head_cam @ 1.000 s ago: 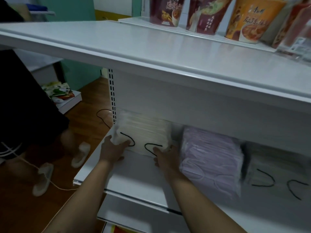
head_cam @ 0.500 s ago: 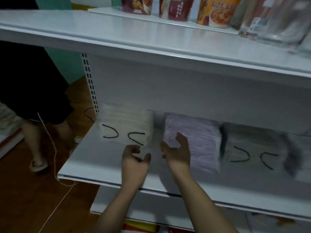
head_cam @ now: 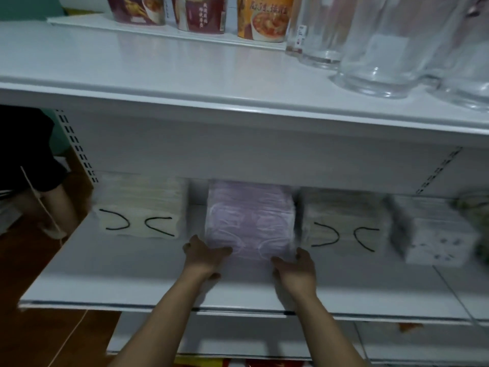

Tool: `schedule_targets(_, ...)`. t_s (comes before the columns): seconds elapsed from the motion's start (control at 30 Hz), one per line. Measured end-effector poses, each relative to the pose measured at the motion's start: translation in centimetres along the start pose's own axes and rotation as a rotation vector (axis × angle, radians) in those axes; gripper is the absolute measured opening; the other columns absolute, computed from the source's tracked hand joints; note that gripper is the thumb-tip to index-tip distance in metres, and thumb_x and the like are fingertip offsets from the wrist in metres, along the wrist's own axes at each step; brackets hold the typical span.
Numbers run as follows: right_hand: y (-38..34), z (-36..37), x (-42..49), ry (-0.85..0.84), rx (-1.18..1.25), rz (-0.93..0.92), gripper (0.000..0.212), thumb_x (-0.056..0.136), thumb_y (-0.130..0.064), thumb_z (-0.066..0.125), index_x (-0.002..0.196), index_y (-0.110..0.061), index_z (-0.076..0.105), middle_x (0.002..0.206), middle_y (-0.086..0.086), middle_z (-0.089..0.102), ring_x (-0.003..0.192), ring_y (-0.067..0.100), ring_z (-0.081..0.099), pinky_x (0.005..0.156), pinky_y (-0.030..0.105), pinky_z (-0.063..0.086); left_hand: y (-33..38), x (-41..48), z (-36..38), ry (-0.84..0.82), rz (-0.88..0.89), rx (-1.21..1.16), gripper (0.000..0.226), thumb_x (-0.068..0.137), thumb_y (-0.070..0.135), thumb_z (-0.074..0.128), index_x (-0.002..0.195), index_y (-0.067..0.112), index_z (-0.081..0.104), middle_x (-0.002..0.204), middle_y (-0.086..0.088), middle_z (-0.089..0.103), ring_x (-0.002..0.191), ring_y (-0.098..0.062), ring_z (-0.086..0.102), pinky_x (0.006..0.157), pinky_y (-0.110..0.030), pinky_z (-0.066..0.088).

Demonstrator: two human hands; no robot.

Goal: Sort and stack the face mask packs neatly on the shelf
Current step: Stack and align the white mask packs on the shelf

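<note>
Writing and labels:
- On upper shelf (head_cam: 158,64), back row: three noodle cups (head_cam: 201,14), two dark red and one orange. Chinese characters printed on all three, too blurred to read.
- Beside them to the right: clear glass jars (head_cam: 383,49). Small label with a red mark on the farthest jar, illegible.
- No readable print found on any mask pack.

Task items, on lower shelf (head_cam: 119,274), set in a row against the back panel, left to right:
- white pack with black ear loops (head_cam: 140,207), at the left end.
- purple mask pack (head_cam: 250,221), just beside it with a narrow gap between, front edge drawn forward of its neighbours.
- second white pack with black loops (head_cam: 341,221), close against the purple one on the right.
- patterned pack (head_cam: 439,234), farther right, blurred.

Grips:
- left grip (head_cam: 205,256): clasped on front left corner of purple mask pack, thumb laid over the top face, fingers down the left side.
- right grip (head_cam: 296,268): clasped on front right corner of the same pack, thumb over the top, fingers along the right side.
- Pack lying between the two grips, resting on the shelf as far as can be judged; underside hidden.

Surroundings:
- Far left: another person (head_cam: 26,154) in dark clothing, standing on wooden floor (head_cam: 39,327), pale cord (head_cam: 47,215) trailing down.
</note>
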State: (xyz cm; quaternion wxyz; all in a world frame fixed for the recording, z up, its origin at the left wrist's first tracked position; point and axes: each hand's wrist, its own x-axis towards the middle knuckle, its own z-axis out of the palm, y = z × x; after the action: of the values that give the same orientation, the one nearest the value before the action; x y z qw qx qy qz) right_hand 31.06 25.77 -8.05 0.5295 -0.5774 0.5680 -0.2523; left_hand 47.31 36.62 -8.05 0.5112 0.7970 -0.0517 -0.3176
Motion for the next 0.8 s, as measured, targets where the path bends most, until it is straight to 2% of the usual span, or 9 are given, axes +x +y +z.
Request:
schedule_targets(0.07, -0.1, 0.9, 0.7, -0.035, -0.001, -0.015, 0.062, 0.066, -0.028, 0.075, 0.122, -0.009, 0.055, 0.108, 0.011, 0.062, 0.087, 0.03, 0.065, 0.073, 0.035, 0.056, 0.7, 0.2, 0.4, -0.016, 0.007, -0.012, 0.111, 0.064, 0.028, 0.088, 0.151, 0.009, 0.023, 0.144, -0.015, 0.036, 0.113, -0.038, 0.056, 0.05, -0.034, 0.056)
schedule_targets(0.13, -0.3, 1.6, 1.2, -0.038, 0.026, -0.032, 0.055, 0.065, -0.027, 0.076, 0.115, -0.017, 0.058, 0.101, 0.006, 0.066, 0.088, 0.031, 0.067, 0.072, 0.041, 0.056, 1.3, 0.1, 0.7, -0.04, 0.052, -0.032, 0.11, 0.055, 0.03, 0.085, 0.147, 0.007, 0.031, 0.135, -0.015, 0.048, 0.106, -0.036, 0.06, 0.059, -0.037, 0.057)
schedule_targets(0.2, -0.5, 1.8, 1.8, -0.012, 0.041, -0.063, 0.043, 0.064, -0.025, 0.075, 0.105, -0.02, 0.061, 0.092, 0.003, 0.07, 0.081, 0.025, 0.068, 0.059, 0.028, 0.05, 1.9, -0.3, 0.8, -0.016, 0.116, -0.05, 0.109, 0.044, 0.034, 0.078, 0.142, 0.005, 0.039, 0.122, -0.01, 0.053, 0.098, -0.031, 0.061, 0.076, -0.044, 0.058)
schedule_targets(0.3, -1.1, 1.9, 2.1, 0.016, 0.026, -0.135, 0.049, 0.064, -0.026, 0.072, 0.111, -0.019, 0.063, 0.096, 0.001, 0.07, 0.07, 0.001, 0.06, 0.051, 0.008, 0.039, 2.1, -0.3, 1.1, 0.04, 0.183, -0.078, 0.121, 0.027, 0.048, 0.071, 0.137, 0.005, 0.045, 0.114, -0.008, 0.054, 0.108, -0.031, 0.061, 0.091, -0.049, 0.053)
schedule_targets(0.4, -1.1, 2.1, 2.1, 0.03, 0.072, -0.13, 0.054, 0.075, -0.013, 0.074, 0.126, -0.021, 0.056, 0.095, -0.003, 0.064, 0.064, -0.01, 0.05, 0.055, 0.015, 0.039, 2.0, 0.0, 1.4, 0.066, 0.191, -0.073, 0.107, 0.04, 0.035, 0.081, 0.134, 0.0, 0.043, 0.111, -0.007, 0.055, 0.108, -0.034, 0.063, 0.087, -0.046, 0.051)
schedule_targets(0.53, -1.5, 2.5, 2.0, 0.054, 0.101, -0.129, 0.07, 0.069, -0.038, 0.074, 0.133, -0.022, 0.049, 0.094, 0.001, 0.068, 0.074, 0.015, 0.059, 0.073, 0.029, 0.043, 1.2, 0.9, 2.3, 0.168, 0.287, 0.029, 0.064, 0.068, 0.009, 0.086, 0.121, -0.004, 0.053, 0.106, -0.014, 0.064, 0.109, -0.031, 0.06, 0.093, -0.037, 0.043)
schedule_targets(0.63, -1.6, 3.2, 2.6, 0.041, 0.119, -0.142, 0.07, 0.061, -0.045, 0.07, 0.127, -0.03, 0.051, 0.09, 0.001, 0.071, 0.073, 0.018, 0.068, 0.073, 0.038, 0.055, 1.0, 1.9, 2.4, 0.137, 0.32, -0.005, 0.062, 0.07, 0.013, 0.085, 0.124, 0.002, 0.056, 0.111, -0.013, 0.067, 0.092, -0.025, 0.065, 0.078, -0.03, 0.048)
schedule_targets(0.7, -1.4, 3.5, 3.3, 0.037, 0.131, -0.149, 0.071, 0.06, -0.052, 0.069, 0.126, -0.033, 0.049, 0.097, 0.0, 0.07, 0.075, 0.019, 0.07, 0.075, 0.046, 0.057, 1.1, 2.5, 2.4, 0.131, 0.345, -0.01, 0.055, 0.071, 0.023, 0.085, 0.118, 0.011, 0.059, 0.109, -0.012, 0.069, 0.084, -0.029, 0.067, 0.07, -0.029, 0.048)
schedule_targets(0.8, -1.2, 3.9, 4.4, 0.034, 0.085, -0.172, 0.075, 0.06, -0.062, 0.062, 0.128, -0.034, 0.046, 0.112, 0.0, 0.066, 0.085, 0.022, 0.07, 0.08, 0.049, 0.056, 1.1, 2.8, 2.3, 0.137, 0.348, -0.016, 0.052, 0.074, 0.037, 0.082, 0.115, 0.018, 0.057, 0.108, -0.008, 0.068, 0.092, -0.034, 0.067, 0.077, -0.04, 0.053)
